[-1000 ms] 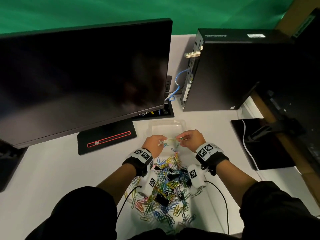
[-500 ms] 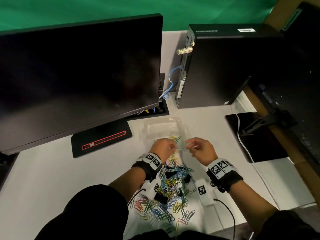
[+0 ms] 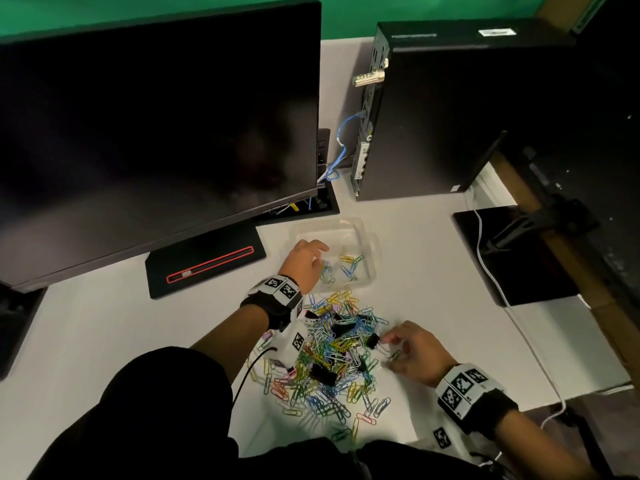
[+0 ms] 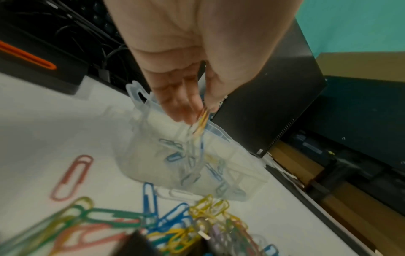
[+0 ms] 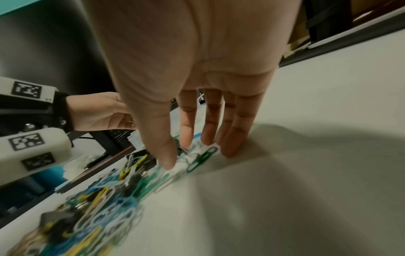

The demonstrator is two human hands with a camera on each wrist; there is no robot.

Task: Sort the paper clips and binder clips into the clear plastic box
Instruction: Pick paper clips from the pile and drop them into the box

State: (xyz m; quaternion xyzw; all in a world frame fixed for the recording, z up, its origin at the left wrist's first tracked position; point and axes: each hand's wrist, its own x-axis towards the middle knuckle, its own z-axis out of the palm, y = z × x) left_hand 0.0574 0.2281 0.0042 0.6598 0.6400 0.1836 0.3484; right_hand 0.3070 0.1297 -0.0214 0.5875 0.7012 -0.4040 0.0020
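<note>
One white desk (image 3: 415,258) is carrying everything, with a green wall (image 3: 173,8) standing behind it. A dark monitor (image 3: 156,126) is filling the left half, its black base (image 3: 204,258) showing a red outline. A black computer tower (image 3: 436,109) is standing at the right rear, a blue cable (image 3: 343,140) looping from its back panel. A black pad (image 3: 512,258) is lying at the right edge, with a white cable (image 3: 495,289) running across it.

The box (image 3: 367,237) is sitting open between base and tower, holding a few clips (image 3: 349,265) in its near part. The pile (image 3: 332,351) of coloured paper clips and black binder clips (image 3: 323,374) is spreading just in front of the box.

The left hand (image 3: 306,261) is hanging over the box, fingertips (image 4: 186,110) pressed together on a few clips (image 4: 200,124) dangling into it. The right hand (image 3: 412,355) is resting at the pile's right edge, fingers (image 5: 230,138) spread and straight, tips touching the desk around a green clip (image 5: 201,159); it is not pinching anything.
</note>
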